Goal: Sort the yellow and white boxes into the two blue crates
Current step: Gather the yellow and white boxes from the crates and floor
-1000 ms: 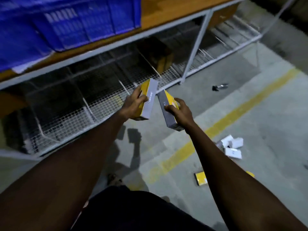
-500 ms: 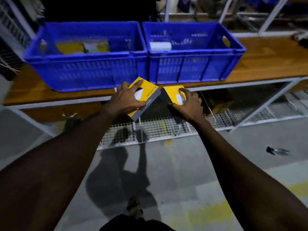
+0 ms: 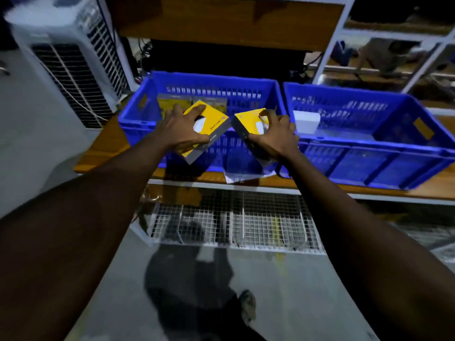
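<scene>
My left hand [image 3: 181,131] grips a yellow box with a grey side [image 3: 213,123], held over the front edge of the left blue crate [image 3: 138,119]. My right hand [image 3: 275,137] grips a second yellow box [image 3: 248,121] above the gap between the two crates. Other yellow boxes [image 3: 167,104] lie inside the left crate. The right blue crate [image 3: 369,153] holds a white box [image 3: 306,121] at its left end.
Both crates stand side by side on a wooden shelf [image 3: 103,148] with a wire-mesh shelf [image 3: 234,225] below. A white air cooler [image 3: 69,65] stands at the left. A sheet of paper [image 3: 243,174] lies under the crates' front edge. Grey floor lies below.
Both hands have carried their yellow boxes up from the shelf's front edge to the crates. My view has moved closer and higher over the crates.
</scene>
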Tool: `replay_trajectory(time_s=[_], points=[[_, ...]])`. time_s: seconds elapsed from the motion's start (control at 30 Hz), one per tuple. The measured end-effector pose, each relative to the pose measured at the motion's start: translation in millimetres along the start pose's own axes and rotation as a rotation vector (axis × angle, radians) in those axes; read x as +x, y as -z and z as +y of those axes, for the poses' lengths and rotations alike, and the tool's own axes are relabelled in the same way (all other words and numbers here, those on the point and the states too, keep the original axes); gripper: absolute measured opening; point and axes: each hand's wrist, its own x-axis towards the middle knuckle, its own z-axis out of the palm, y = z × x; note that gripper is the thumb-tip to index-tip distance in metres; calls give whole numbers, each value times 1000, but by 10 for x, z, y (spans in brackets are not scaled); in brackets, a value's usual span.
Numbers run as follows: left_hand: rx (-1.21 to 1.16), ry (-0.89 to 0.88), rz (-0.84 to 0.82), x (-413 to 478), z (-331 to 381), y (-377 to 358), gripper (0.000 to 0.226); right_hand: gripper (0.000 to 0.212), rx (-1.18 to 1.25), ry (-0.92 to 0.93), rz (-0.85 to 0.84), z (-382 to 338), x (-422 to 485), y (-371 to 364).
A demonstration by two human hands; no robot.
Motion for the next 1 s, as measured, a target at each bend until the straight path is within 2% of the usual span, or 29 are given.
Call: replay_trajectory(time_s=[0.13, 0.23, 0.47, 0.6, 0.7, 0.8, 0.9, 1.0], points=[[81, 57, 57, 469, -271, 267, 99, 93, -6, 76, -12, -234, 579, -95], [103, 96, 85, 781, -385, 480, 101, 80, 18, 114, -10, -418, 1040, -155], [170, 215, 68, 1292, -556, 531, 93, 81, 22, 162, -139, -596, 1748, -421], [214, 200, -29, 1446, -670, 313, 93, 93, -31, 104, -286, -555, 1885, -735], [228, 143, -172, 1633, -833, 67, 97, 102, -53, -46, -382, -499, 2017, -948], [194, 69, -390, 1769, -746, -181, 104, 105, -50, -235, -381, -358, 2026, -973], [120, -55, -541, 1985, -573, -484, 122, 100, -109, -315, -356, -195, 2001, -1009], [-26, -133, -638, 2080, -310, -735, 115, 106, -238, -382, -322, -139, 1928, -980]])
